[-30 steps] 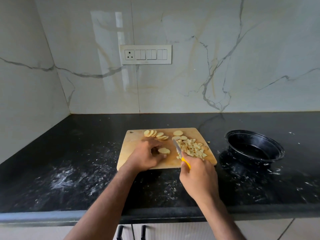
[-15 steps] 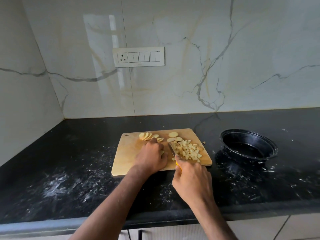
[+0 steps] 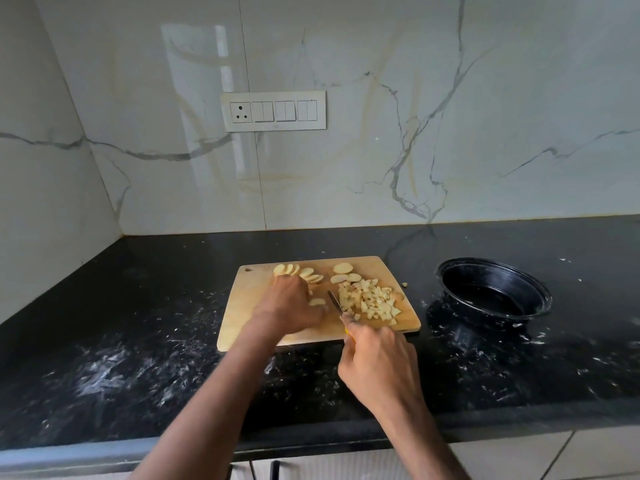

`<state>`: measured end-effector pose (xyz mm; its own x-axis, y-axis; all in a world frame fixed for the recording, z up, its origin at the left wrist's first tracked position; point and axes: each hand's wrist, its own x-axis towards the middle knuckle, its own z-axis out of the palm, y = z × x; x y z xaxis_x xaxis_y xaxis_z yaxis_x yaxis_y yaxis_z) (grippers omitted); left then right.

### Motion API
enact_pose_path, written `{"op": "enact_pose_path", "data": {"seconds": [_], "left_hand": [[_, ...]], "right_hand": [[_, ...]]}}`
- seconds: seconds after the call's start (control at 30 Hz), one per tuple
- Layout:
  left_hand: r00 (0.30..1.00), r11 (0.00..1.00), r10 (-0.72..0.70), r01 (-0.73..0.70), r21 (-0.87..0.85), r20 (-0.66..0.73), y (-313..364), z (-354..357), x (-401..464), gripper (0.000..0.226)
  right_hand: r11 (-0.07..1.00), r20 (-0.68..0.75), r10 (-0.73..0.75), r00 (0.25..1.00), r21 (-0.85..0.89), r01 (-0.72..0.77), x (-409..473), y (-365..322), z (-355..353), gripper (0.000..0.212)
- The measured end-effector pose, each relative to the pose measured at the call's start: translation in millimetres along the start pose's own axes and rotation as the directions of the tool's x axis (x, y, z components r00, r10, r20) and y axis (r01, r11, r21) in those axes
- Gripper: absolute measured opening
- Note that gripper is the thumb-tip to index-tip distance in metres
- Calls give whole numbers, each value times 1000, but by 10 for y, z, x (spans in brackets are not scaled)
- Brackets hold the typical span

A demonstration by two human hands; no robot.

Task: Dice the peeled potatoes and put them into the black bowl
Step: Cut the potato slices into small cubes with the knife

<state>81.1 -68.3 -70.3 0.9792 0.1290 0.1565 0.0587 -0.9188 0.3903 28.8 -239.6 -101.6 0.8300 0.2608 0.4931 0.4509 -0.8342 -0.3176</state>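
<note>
My right hand [image 3: 379, 365] is clamped round the yellow-handled knife [image 3: 337, 306], whose blade points away from me toward 11 o'clock and sits against the near-left edge of the diced pile [image 3: 369, 301]. My left hand [image 3: 294, 306] lies at 9 o'clock of the blade, fingers curled down over a potato slice [image 3: 318, 302] on the wooden cutting board [image 3: 242, 313]; I cannot tell how tightly it pinches, as the hand is blurred.

A second ago that slice lay in plain view beside my fingers and the knife stood further from it. Since then my left hand has slid over the slice and pulled it in beside the blade, while the knife has stayed close to the pile. I judge that one more round is now set up for cutting into strips and then cubes.

At 12 o'clock on the board a fanned row of slices [image 3: 299, 271] waits uncut, with a few loose rounds [image 3: 343, 268] at 1 o'clock of my left hand. One stray cube [image 3: 404, 285] lies on the table just off the board's right edge. The black bowl [image 3: 540, 292] stands well apart at 3 o'clock on the black table [image 3: 138, 341], with no potato in it that I can see, so the dicing is perhaps half done and the transfer not begun.
</note>
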Motion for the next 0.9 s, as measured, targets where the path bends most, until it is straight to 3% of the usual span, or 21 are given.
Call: {"op": "enact_pose_path", "data": {"seconds": [0.13, 0.3, 0.5, 0.77, 0.9], "left_hand": [[930, 967, 250, -252, -30, 267, -200, -252, 16, 48], [904, 966, 239, -258, 7, 356, -193, -277, 125, 58], [927, 964, 254, -267, 10, 276, -195, -173, 139, 58], [987, 985, 156, -152, -83, 44, -127, 43, 120, 24], [990, 982, 139, -135, -130, 18, -128, 108, 78, 37]], "right_hand": [[1000, 14, -5, 1000, -3, 5, 7, -5, 24, 42], [1000, 17, -15, 1000, 0, 15, -5, -17, 15, 41], [1000, 14, -24, 1000, -4, 24, -8, -3, 26, 42], [999, 24, -27, 999, 18, 27, -10, 9, 69, 44], [1000, 3, -1, 1000, 7, 1, -4, 19, 63, 44]]}}
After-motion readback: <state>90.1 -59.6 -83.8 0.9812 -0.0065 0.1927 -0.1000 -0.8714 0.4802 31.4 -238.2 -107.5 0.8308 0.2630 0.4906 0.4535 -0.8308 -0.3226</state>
